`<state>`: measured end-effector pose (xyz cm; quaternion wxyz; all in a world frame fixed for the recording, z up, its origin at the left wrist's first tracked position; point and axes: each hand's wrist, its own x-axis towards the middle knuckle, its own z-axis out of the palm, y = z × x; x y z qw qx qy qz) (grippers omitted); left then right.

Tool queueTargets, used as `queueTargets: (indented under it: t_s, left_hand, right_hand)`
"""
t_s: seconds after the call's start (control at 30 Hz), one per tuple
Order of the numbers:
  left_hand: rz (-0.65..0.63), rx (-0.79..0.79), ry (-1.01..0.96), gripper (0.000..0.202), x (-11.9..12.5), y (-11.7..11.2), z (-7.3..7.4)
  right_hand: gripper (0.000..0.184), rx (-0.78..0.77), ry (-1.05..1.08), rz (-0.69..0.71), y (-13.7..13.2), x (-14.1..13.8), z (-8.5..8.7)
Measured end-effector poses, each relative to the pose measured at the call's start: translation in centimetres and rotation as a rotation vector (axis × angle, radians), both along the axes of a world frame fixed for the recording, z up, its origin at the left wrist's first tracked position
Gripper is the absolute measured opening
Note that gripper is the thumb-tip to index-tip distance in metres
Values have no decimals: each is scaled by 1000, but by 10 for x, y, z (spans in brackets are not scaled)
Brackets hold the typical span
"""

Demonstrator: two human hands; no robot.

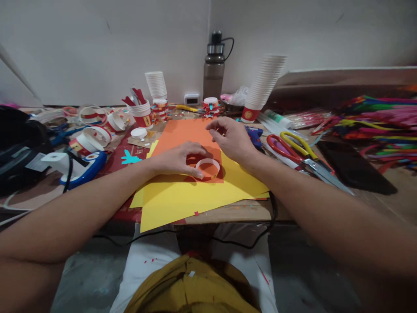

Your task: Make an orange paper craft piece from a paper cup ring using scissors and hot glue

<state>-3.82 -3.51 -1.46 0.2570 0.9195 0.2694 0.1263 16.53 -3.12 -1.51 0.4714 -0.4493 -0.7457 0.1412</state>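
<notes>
A ring cut from a paper cup (211,174), white inside and red outside, lies on orange paper (182,134) over yellow sheets (176,195). My left hand (177,158) is around the ring's left side, thumb against its near edge and fingers bent behind it. Above the orange paper, to the ring's upper right, is my right hand (230,137). Its fingers are curled toward the thumb, and whatever they may pinch is too small or hidden to see. A cyan paper cutout (130,157) lies left of the sheets.
Scissors (306,158) and a phone (356,167) lie right. A blue glue gun (254,135) sits behind my right wrist. Stacked paper cups (265,84) and a bottle (213,71) stand at the back. Cut cups (87,141) and a blue-and-white tool (86,171) are left.
</notes>
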Motion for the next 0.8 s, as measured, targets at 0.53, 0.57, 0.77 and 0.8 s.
queueTargets:
  t_s: [0.53,0.57,0.77,0.8]
  left_hand:
    - [-6,-30,7,65,-9,4,4]
    - [-14,-43,3,68,-9,4,5]
    - [-22,-196,-111,54,-11,6,5]
    - [-12,-212,-126,53,-12,6,5]
  right_hand:
    - [11,-4,-8,4,-1,0,1]
    - [11,-5,-10,4,-1,0,1]
    - [11,0,-28,0,-1,1,1]
    - [11,2,-29,-1,-1,1,1]
